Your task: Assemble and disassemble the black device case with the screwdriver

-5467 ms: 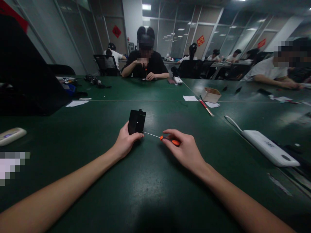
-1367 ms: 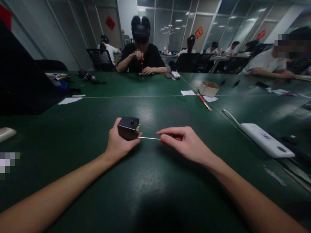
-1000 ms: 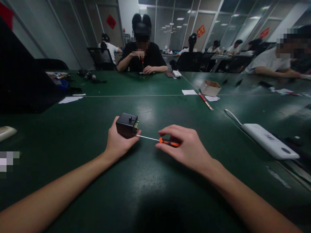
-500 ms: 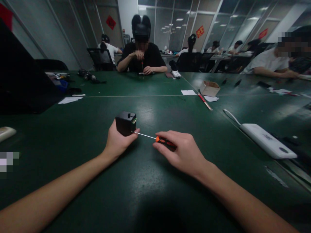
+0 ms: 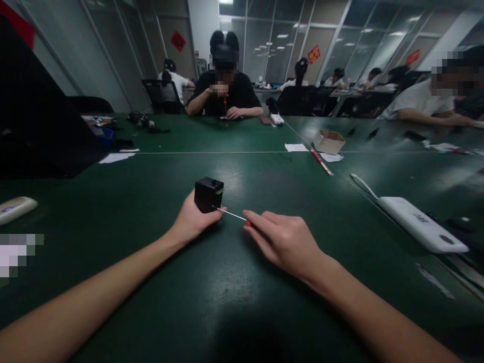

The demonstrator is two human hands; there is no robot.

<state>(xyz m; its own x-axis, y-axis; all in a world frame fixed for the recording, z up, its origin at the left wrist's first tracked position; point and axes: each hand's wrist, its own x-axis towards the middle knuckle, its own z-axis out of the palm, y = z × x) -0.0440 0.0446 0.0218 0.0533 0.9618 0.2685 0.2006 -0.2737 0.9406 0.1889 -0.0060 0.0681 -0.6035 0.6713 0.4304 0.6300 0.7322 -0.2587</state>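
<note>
The box point(image 5: 204, 196) is gripped in the left hand point(image 5: 197, 216) over the desk point(image 5: 249, 176); it is judged light, stiff and somewhat slippery on its smooth black walls, best held by opposite sides, clear of the green strip point(image 5: 220, 191) at its right edge, which may be fragile. The screwdriver point(image 5: 233, 215) runs from low on the box's near face to the right hand point(image 5: 285, 234), closed around its mostly hidden handle.

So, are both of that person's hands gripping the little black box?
No, only the left hand grips the black box; the right hand holds a screwdriver pointed at it.
</note>
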